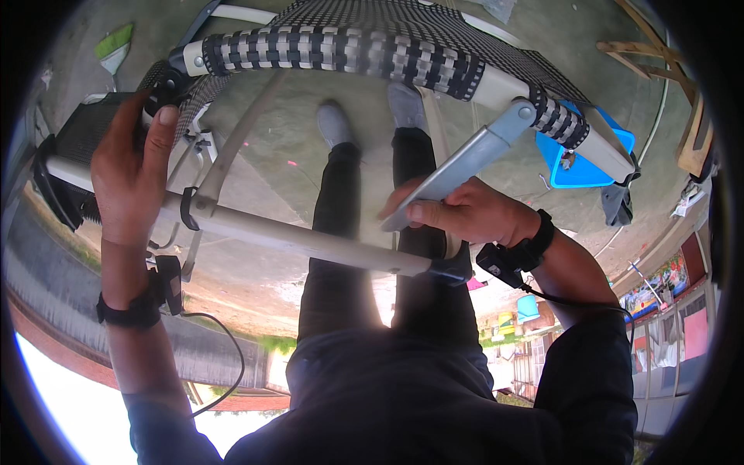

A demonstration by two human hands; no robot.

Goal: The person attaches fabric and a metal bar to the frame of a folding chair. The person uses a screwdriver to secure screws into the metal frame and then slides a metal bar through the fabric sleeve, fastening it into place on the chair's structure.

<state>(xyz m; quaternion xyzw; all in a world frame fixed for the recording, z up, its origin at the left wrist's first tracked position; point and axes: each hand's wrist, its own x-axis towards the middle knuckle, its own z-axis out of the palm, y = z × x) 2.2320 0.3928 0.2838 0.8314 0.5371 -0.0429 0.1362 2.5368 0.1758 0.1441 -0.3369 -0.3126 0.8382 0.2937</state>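
Observation:
A folding chair frame with woven black-and-white strapping (325, 50) spans the view in front of me. My left hand (133, 174) is closed around a black plastic joint (164, 87) at its upper left corner. With fingers wrapped round its lower end, my right hand (477, 213) grips a flat grey metal bar (461, 167). The bar's upper end is fixed by a rivet to the pale frame tube near the strapping. Below both hands a pale metal tube (294, 232) runs across, ending in a black end cap (451, 271) near my right thigh.
A blue plastic bin (581, 177) stands on the floor at the right, with dark cloth (616, 205) beside it. Further right is a wooden frame (692, 132). A green-bristled broom (115, 48) lies at the far left. My shoes (335, 124) are on the concrete floor beneath the frame.

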